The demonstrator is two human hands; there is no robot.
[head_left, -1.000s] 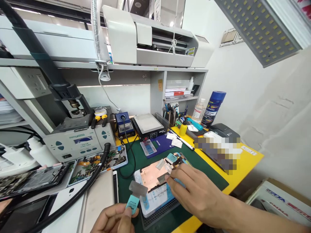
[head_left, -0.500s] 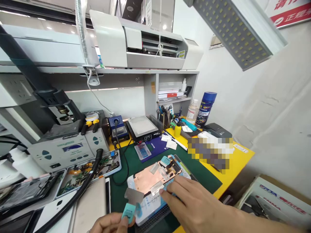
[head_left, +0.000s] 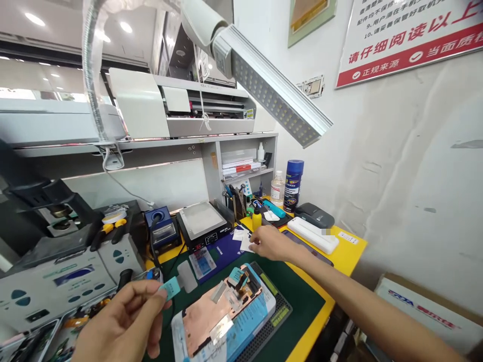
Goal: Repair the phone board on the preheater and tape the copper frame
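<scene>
My left hand (head_left: 130, 317) pinches the teal grip of a thin metal pry card (head_left: 187, 277), its grey blade pointing away over the dark green mat. To the right lies a copper-coloured phone screen back (head_left: 206, 322) with flex cables, resting on a blue-and-white box (head_left: 247, 318). A shiny silver piece (head_left: 221, 329) and a second teal-handled card (head_left: 237, 276) lie on the copper part. My right hand (head_left: 271, 243) reaches beyond it, fingers bent together at the small white square sheets (head_left: 246, 245); its fingertips are on the edge of one sheet.
Beyond the mat stand a heating plate (head_left: 202, 221), a blue soldering station (head_left: 162, 226) and a yellow bottle (head_left: 256, 219). A dark phone (head_left: 307, 247) and a white case (head_left: 313, 235) lie to the right. A grey rework station (head_left: 75, 281) fills the left.
My right hand has left the copper screen part and moved forward to the white sheets. My left hand has lifted the pry card away to the left. The view has turned right.
</scene>
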